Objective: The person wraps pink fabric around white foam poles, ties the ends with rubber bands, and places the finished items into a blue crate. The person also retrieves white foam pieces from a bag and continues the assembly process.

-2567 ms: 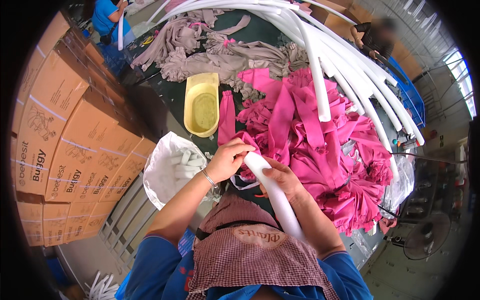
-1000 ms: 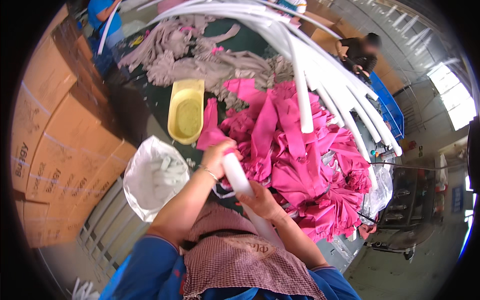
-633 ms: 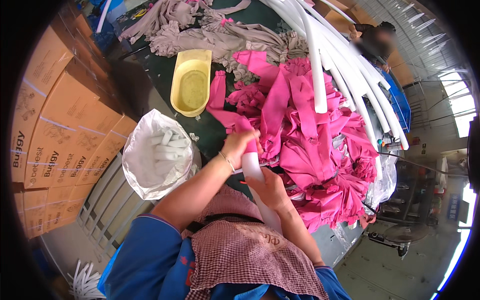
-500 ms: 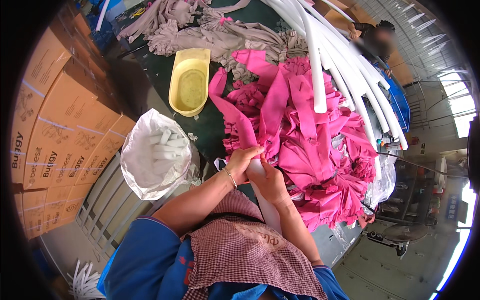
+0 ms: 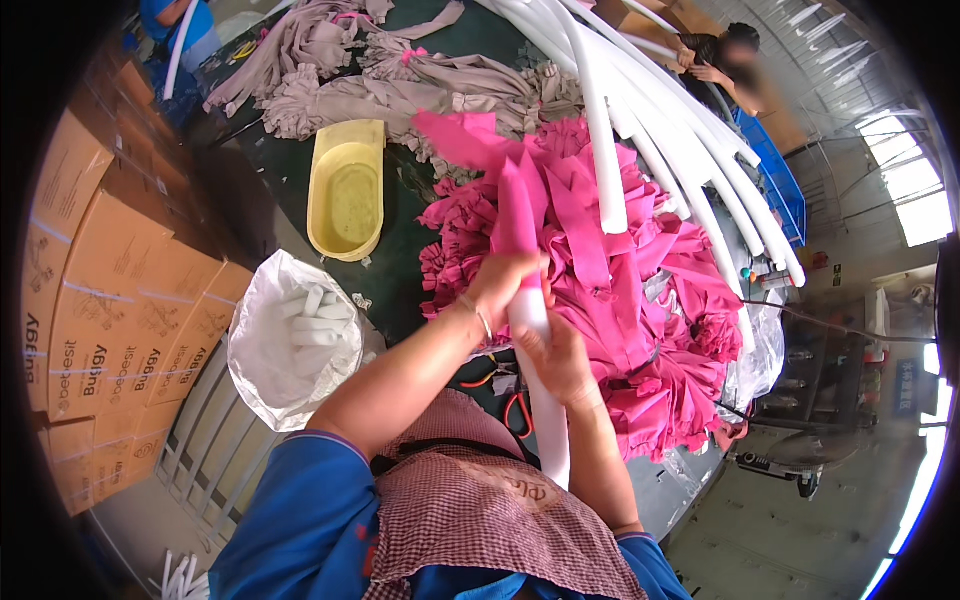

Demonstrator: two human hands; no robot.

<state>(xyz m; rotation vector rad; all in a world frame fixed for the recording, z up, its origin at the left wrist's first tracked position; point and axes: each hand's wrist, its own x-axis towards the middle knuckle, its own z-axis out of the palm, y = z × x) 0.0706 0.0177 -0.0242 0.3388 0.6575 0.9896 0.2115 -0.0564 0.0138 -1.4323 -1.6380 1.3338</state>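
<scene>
A pink fabric sleeve covers the far end of a long white foam tube, whose near end reaches back against my checked apron. My left hand is closed round the sleeve where its edge meets the bare foam. Lower down, my right hand wraps the uncovered tube. Just beyond and to the right lies a heap of gathered pink fabric pieces. Red tool handles show on the table left of the tube, close to my apron.
A yellow tub stands left of the pink heap, with grey-brown fabric pieces behind. A white bag holds foam offcuts. Long white foam tubes cross the far right. Cardboard boxes line the left; another person is at far right.
My hands have moved apart, the left one farther up with the sleeve. More white foam now shows between them. The sleeve's far end points away, straighter than before.
</scene>
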